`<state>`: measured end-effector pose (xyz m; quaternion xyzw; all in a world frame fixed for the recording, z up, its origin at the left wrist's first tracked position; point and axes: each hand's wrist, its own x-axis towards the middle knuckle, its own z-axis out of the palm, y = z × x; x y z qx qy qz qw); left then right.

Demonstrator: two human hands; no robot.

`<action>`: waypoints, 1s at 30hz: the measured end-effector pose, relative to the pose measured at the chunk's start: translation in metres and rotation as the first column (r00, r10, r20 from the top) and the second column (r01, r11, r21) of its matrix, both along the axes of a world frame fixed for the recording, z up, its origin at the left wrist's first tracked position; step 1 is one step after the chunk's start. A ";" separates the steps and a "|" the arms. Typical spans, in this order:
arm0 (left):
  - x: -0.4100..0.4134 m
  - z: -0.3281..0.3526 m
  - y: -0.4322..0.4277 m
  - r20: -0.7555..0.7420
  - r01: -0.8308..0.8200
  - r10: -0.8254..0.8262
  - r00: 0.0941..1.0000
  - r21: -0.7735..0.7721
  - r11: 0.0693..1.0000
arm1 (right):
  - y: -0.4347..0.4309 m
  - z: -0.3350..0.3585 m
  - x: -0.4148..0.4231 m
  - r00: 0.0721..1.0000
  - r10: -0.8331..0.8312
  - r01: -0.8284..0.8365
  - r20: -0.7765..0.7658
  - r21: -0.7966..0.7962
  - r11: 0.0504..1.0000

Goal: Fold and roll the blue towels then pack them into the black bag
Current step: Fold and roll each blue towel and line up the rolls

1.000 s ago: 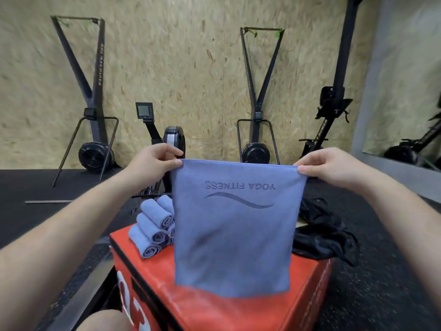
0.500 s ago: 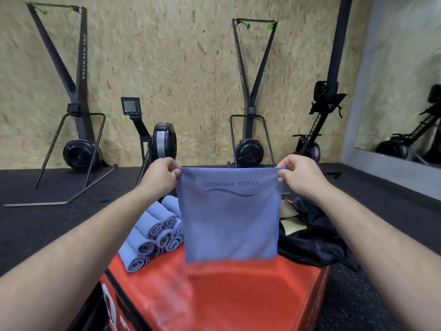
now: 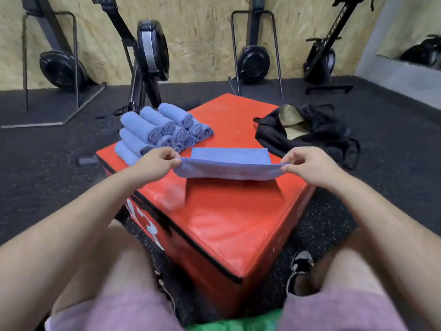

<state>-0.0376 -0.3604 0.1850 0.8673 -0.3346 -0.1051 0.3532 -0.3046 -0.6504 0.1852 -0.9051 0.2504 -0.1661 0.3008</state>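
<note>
Over the red box (image 3: 226,223) I have the blue towel (image 3: 229,169) stretched crosswise, left hand (image 3: 152,163) and right hand (image 3: 307,163) equally near, fingers (image 3: 170,155) pinching an end each, its far part on the box.

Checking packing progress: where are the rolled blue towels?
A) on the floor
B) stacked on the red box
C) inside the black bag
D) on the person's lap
B: the rolled towels lie stacked on the red box, beside the held towel and apart from the black bag.
</note>
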 end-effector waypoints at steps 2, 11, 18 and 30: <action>-0.010 -0.019 0.015 -0.122 0.047 -0.046 0.992 0.008 0.999 | 0.008 -0.013 -0.016 0.996 0.060 -0.055 -0.059 0.089 0.995; -0.003 -0.021 0.006 -0.223 -0.017 -0.007 0.975 -0.105 0.994 | -0.004 -0.018 -0.003 0.999 0.044 -0.045 0.010 0.071 0.996; 0.032 -0.039 -0.045 -0.261 -0.147 0.127 0.957 -0.058 0.987 | -0.038 -0.040 0.057 0.998 -0.028 0.027 -0.058 -0.019 0.999; 0.079 -0.107 -0.090 -0.076 -0.173 0.181 0.981 0.102 0.980 | -0.069 -0.095 0.121 0.980 -0.080 0.071 -0.185 -0.058 0.996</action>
